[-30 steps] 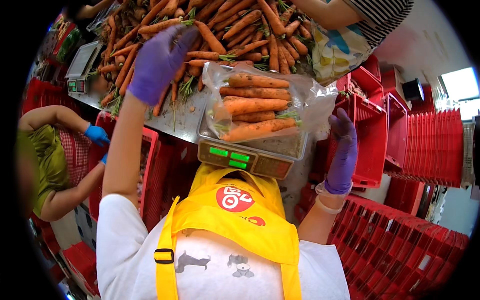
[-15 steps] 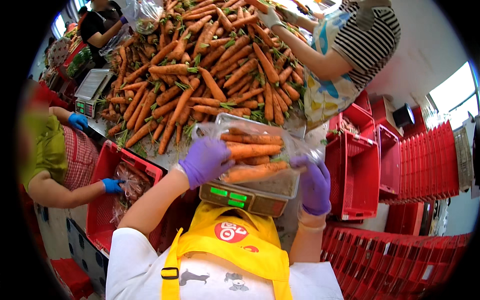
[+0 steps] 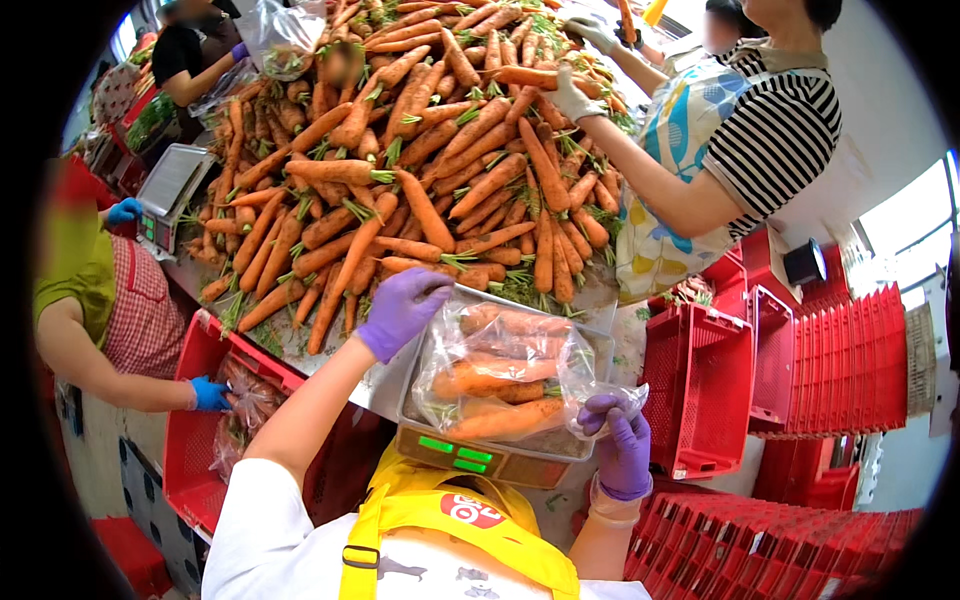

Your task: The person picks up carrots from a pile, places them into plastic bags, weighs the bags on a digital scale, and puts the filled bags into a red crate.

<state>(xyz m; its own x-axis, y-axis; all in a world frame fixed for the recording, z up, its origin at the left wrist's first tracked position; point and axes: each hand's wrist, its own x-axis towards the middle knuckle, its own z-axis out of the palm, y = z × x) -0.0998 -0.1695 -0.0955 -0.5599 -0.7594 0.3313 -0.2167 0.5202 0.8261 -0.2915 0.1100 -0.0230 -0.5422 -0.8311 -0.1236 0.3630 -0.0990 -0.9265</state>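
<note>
A clear plastic bag of carrots [image 3: 500,400] lies on the metal scale [image 3: 517,466], whose green displays are lit. My left hand [image 3: 400,312], in a purple glove, is at the upper left of the bag, fingers bent together; whatever they may hold is too unclear to name. My right hand [image 3: 620,455], also gloved in purple, pinches the gathered end of the bag at its right. A big heap of loose carrots [image 3: 345,170] covers the metal table [image 3: 375,385] beyond the scale.
A co-worker [image 3: 740,150] in a striped top holds a carrot at right. Another co-worker [image 3: 105,320] at left reaches into a red crate [image 3: 195,470] of bagged carrots. A second scale [image 3: 172,195] stands at back left. Red crates [image 3: 700,390] are stacked at right.
My left hand came down from the heap to the bag, then rose slightly. My right hand moved in and took hold of the bag's end. The right-hand co-worker's hand has lowered over the heap.
</note>
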